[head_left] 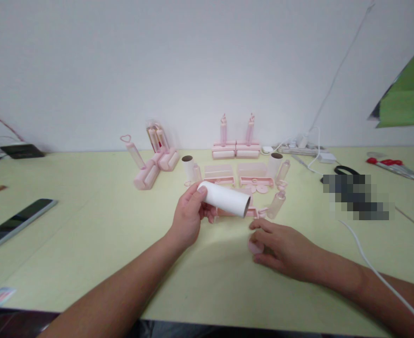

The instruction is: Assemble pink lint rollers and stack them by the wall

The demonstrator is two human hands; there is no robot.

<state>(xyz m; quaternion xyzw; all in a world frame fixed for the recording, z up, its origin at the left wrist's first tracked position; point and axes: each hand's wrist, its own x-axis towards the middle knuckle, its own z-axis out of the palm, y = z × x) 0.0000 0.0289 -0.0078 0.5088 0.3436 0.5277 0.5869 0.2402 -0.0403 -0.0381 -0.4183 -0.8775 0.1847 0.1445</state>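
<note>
A white paper roll on a cardboard core [224, 199] is gripped at its left end by my left hand [189, 216], thumb on top. It is held above the table, its hollow end facing right. To the right, my right hand [280, 246] is curled low over the table with a round pink disc [255, 246] at its fingertips. Just behind the roll lie pink trays [256, 182], clear pink tubes [276, 204] and more pink discs [262, 188]. Two further white rolls, one at left [188, 169] and one at right [274, 164], stand upright.
Pink rollers with upright handles stand at the back, left [146, 176] and centre [235, 151]. A phone [17, 223] lies at the left. On the right are a white cable [358, 244], a power strip [302, 149], red-handled tools [386, 163] and a blurred-out dark object [362, 197].
</note>
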